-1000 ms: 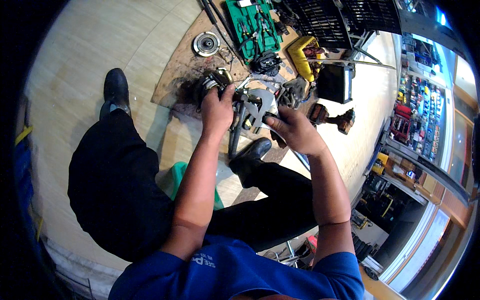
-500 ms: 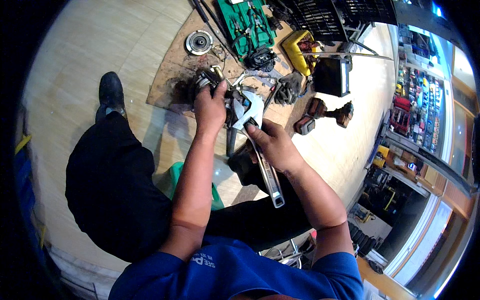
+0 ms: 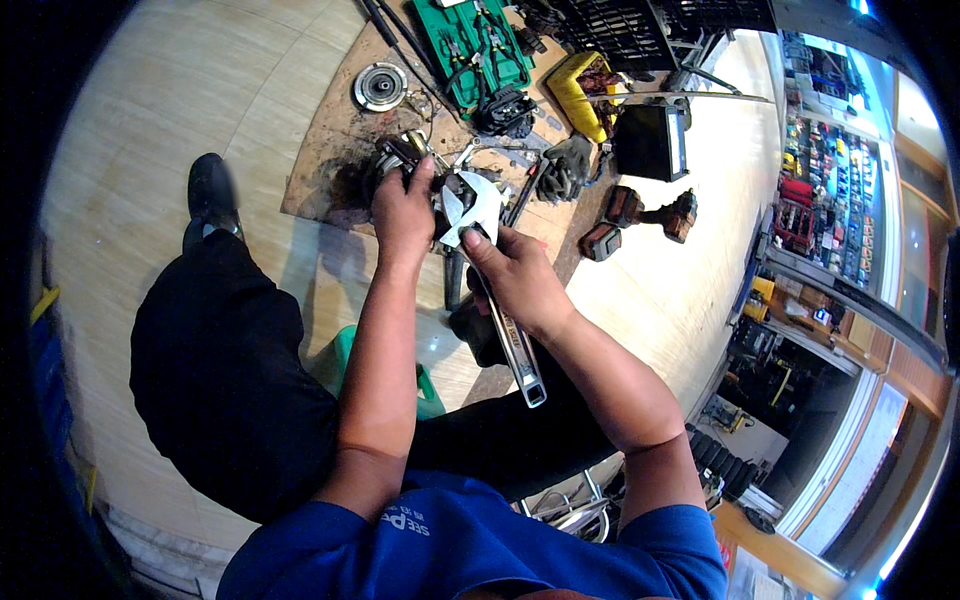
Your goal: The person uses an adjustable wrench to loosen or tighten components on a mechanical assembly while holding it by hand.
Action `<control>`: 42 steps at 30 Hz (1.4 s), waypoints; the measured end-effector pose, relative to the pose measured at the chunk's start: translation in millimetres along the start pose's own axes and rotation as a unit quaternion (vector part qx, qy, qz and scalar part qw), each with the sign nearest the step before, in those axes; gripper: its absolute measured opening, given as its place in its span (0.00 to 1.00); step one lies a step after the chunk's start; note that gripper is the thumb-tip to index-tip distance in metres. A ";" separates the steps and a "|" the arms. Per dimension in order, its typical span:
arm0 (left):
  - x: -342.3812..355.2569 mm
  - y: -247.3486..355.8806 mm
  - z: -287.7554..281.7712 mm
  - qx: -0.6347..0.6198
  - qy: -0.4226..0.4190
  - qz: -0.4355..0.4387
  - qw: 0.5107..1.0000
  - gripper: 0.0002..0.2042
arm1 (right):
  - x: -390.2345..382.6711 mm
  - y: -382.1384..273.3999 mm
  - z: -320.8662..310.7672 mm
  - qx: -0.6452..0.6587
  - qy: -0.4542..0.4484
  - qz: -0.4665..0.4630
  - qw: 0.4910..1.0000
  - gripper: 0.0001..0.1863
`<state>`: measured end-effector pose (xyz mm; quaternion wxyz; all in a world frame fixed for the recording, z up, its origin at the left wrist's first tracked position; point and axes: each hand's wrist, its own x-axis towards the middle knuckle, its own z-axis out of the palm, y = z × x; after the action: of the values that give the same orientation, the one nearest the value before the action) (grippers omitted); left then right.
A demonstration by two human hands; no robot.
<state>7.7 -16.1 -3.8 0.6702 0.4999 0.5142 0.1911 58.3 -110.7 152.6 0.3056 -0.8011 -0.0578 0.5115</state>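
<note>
The left hand (image 3: 402, 210) closes over a dark metal part (image 3: 395, 160) on the stained board (image 3: 320, 190), fingers wrapped on its top. The right hand (image 3: 520, 280) grips the shaft of a big adjustable wrench (image 3: 490, 270), thumb pressed along it just below the head.

Bare wooden floor (image 3: 180, 110) lies wide to the left of the board, past the black shoe (image 3: 210, 190). A round metal disc (image 3: 381, 86) sits near the board's far edge. A green tool tray (image 3: 470, 45), a grey glove (image 3: 567, 168), a yellow case (image 3: 580, 85) and a cordless drill (image 3: 655, 212) crowd the far and right sides.

The wrench's long axis runs from its head, against the part, back and slightly rightward toward the person, its handle end over the dark trouser leg.
</note>
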 end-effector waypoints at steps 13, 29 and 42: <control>5.5 -17.6 4.4 -0.025 0.005 -0.001 1.000 0.22 | -6.0 3.8 17.6 0.133 0.007 0.021 0.991 0.18; 12.2 -30.8 4.4 -0.068 -0.006 -0.039 0.997 0.22 | -21.1 5.6 43.8 0.294 -0.010 0.011 0.956 0.12; -3.6 3.8 -3.4 -0.008 -0.001 0.006 1.000 0.19 | 7.8 -17.7 -56.9 -0.151 -0.071 -0.034 0.985 0.16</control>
<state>4.2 -15.6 1.3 0.6740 0.4975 0.5088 0.1987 114.6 -117.7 172.7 0.1932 -0.7974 -0.1831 0.5416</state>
